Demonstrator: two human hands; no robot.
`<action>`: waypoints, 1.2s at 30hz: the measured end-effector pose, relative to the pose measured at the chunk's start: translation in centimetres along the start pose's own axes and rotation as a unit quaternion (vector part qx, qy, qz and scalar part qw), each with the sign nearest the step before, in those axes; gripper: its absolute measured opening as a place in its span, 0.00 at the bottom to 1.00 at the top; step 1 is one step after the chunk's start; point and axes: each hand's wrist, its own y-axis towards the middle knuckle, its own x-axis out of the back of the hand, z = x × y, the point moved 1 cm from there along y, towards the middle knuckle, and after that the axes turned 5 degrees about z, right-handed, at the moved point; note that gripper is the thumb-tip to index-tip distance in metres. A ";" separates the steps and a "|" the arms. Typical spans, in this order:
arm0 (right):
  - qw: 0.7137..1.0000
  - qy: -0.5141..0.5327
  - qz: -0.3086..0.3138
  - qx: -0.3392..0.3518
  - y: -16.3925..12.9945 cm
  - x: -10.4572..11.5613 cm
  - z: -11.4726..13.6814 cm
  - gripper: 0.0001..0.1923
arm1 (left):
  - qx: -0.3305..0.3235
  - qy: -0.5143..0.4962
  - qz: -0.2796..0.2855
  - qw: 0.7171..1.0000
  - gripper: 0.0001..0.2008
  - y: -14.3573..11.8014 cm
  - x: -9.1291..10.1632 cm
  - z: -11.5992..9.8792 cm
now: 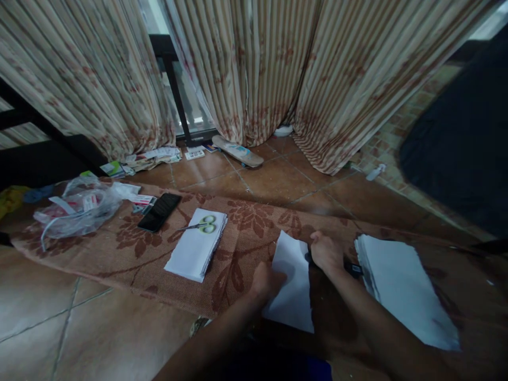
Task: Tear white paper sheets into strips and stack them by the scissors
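My left hand (266, 281) presses on the near left edge of a white paper sheet (292, 286) lying on the patterned mat (246, 238). My right hand (325, 253) sits at the sheet's right edge, closed around a dark tool (352, 269) whose end sticks out to the right; what the tool is I cannot tell. A stack of white paper (400, 286) lies just right of that hand. A second white stack (194, 248) lies to the left with green-handled scissors (203, 225) on top.
A black phone (159, 211) and a clear plastic bag (75, 207) with small items lie at the mat's left end. Papers (153, 157) and a skateboard (237, 151) sit by the striped curtains (254, 69). Brown floor tiles (273, 180) surround the mat.
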 end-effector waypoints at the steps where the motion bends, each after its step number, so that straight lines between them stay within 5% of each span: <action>1: 1.000 0.027 -0.009 0.003 0.1 0.2 0.0 0.10 | -0.004 -0.006 -0.002 1.000 0.02 0.1 0.0 0.1; 7: 0.965 0.232 -0.125 0.003 -0.3 3.6 -0.9 0.19 | -0.026 -0.056 -0.001 0.998 0.07 0.1 -0.2 0.6; 11: 0.927 0.334 -0.173 0.010 -3.9 5.0 -1.7 0.22 | -0.061 -0.099 0.009 0.993 0.08 -0.8 0.4 0.5; 13: 0.916 0.377 -0.139 0.008 -6.8 4.7 -1.8 0.23 | -0.082 -0.120 0.016 0.989 0.08 -1.3 1.0 0.5; 18: 0.927 0.367 0.065 -0.036 -13.9 1.7 -1.6 0.25 | -0.122 -0.168 0.012 0.978 0.07 -1.9 2.3 0.6; 23: 0.900 0.390 0.196 -0.027 -16.7 -1.1 -1.1 0.25 | -0.141 -0.184 -0.001 0.973 0.10 -1.9 2.6 -0.1; 28: 0.870 0.446 0.205 -0.045 -16.2 -2.3 -1.0 0.25 | -0.151 -0.199 0.005 0.968 0.17 -2.7 3.2 -1.1; 32: 0.848 0.488 0.197 -0.070 -15.5 -2.5 -0.9 0.25 | -0.151 -0.247 0.088 0.953 0.25 -3.9 3.5 -0.8; 36: 0.849 0.491 0.184 -0.068 -14.7 -2.7 -1.0 0.25 | -0.145 -0.245 0.113 0.952 0.21 -3.8 2.5 0.7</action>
